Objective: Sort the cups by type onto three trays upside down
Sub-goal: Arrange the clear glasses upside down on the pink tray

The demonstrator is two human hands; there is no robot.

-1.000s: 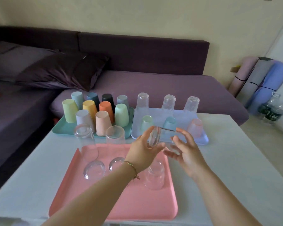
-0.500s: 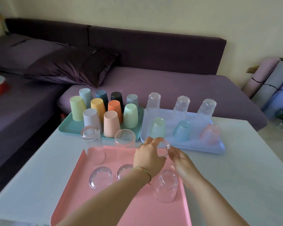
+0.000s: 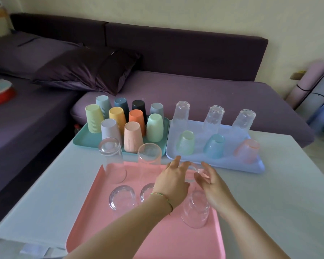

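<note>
Lowered since a second ago, when it was held on its side above the trays, a clear glass (image 3: 195, 171) now sits at the far right of the pink tray (image 3: 94, 212), cupped between the left hand (image 3: 173, 182) and right hand (image 3: 212, 184). Fingers of both hands curl loosely round it; whether its rim touches the tray is hard to tell behind the hands. Five other clear glasses stand upside down on the same tray, among them two tall tumblers (image 3: 113, 161) at the back. Beyond, pastel plastic cups (image 3: 133, 136) fill a teal tray (image 3: 82, 142), while textured cups (image 3: 213, 145) stand inverted on the lavender tray (image 3: 251, 168). All three trays rest on a white table (image 3: 288, 193).
</note>
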